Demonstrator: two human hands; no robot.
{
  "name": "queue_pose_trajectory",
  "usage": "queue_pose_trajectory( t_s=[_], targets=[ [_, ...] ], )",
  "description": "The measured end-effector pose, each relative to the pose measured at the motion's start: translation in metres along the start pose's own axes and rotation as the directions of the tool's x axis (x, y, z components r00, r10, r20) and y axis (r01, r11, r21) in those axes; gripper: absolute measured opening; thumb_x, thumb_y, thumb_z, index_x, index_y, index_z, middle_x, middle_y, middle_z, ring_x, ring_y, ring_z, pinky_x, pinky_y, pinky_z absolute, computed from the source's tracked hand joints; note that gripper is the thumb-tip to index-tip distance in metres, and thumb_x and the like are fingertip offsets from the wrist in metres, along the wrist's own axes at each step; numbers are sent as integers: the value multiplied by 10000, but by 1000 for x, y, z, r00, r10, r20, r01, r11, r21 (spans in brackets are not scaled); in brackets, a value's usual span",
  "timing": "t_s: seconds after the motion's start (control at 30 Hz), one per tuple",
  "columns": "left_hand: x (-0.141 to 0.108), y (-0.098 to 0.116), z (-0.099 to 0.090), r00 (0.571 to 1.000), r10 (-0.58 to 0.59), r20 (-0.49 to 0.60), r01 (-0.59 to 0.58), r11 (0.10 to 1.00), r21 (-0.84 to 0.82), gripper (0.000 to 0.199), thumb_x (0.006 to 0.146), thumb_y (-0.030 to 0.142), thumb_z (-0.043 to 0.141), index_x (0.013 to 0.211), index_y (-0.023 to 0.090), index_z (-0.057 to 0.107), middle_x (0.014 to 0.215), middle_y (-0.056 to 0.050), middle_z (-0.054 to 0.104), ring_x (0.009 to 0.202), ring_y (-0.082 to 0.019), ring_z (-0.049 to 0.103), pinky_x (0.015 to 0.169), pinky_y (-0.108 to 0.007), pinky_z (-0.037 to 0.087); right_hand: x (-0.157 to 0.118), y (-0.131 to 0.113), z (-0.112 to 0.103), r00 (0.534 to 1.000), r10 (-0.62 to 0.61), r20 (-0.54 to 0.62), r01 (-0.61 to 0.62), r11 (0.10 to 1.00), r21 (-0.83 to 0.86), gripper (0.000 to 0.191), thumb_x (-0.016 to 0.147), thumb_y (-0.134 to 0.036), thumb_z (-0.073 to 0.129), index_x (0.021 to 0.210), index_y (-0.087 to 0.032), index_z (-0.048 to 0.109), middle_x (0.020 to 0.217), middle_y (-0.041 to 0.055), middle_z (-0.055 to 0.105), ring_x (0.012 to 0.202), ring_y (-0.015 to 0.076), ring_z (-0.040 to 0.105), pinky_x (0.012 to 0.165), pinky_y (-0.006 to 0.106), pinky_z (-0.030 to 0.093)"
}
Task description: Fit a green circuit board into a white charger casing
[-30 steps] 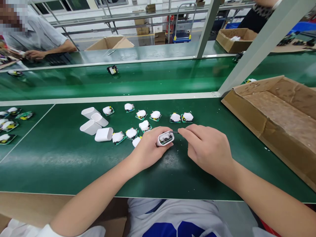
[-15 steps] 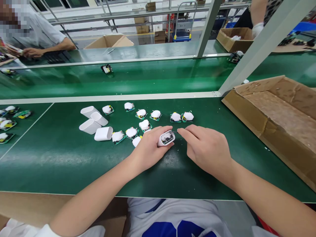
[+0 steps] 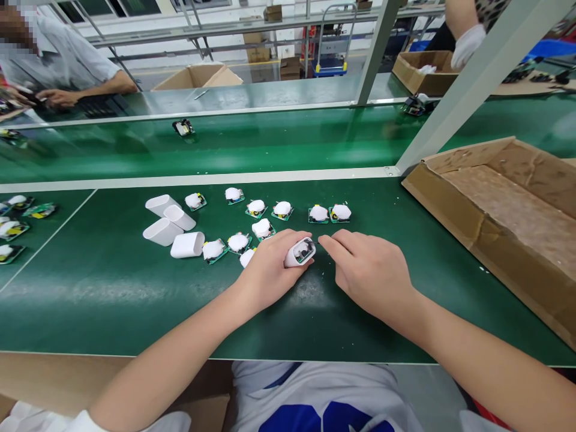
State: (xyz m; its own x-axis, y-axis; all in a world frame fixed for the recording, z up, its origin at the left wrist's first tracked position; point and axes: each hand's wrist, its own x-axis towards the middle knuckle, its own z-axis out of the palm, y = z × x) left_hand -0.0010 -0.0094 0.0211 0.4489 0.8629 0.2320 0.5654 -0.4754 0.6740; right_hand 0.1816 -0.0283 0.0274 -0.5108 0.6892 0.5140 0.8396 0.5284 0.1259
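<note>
My left hand is wrapped round a white oval plastic housing, its open end facing right. A circuit board with electronic parts shows inside that opening. My right hand is closed just to the right of it, pinching a thin metal tool whose tip reaches the rim of the opening. Most of the tool is hidden by the fingers, so its kind cannot be made out. Beyond the hands lie several circuit boards with white pads. Several empty white housings are grouped to the left.
A large cardboard box stands on the right of the green worktop. Behind a white rail runs a green conveyor belt carrying a board. A slanted metal post rises at right. Co-workers sit across the belt.
The board on the belt has moved slightly left. My hands keep their hold, with the tool tip now closer to the housing's opening. A co-worker's gloved hand has shifted at the far box.
</note>
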Motion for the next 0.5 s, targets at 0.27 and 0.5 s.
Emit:
queue_pose_trajectory(
  t_s=[0.27,0.5],
  targets=[
    [0,3,-1,1000,-9,0,9,1000,-4,166,805,159,594,960,208,623,905,-17,665,824,-162,606,704,-263,482,0,0,-3,999,3,-47,-2,1000,9,246,756,-20,459,848,-153,643,650,2,558,558,124,416,534,299,218],
    [0,2,-1,1000,-7,6,7,1000,-2,166,804,162,594,960,211,623,911,-13,662,829,-159,599,720,-260,476,-1,2,-3,999,0,-41,0,1000,-11,254,735,-20,469,852,-157,649,665,2,587,557,131,429,531,304,222]
  ],
)
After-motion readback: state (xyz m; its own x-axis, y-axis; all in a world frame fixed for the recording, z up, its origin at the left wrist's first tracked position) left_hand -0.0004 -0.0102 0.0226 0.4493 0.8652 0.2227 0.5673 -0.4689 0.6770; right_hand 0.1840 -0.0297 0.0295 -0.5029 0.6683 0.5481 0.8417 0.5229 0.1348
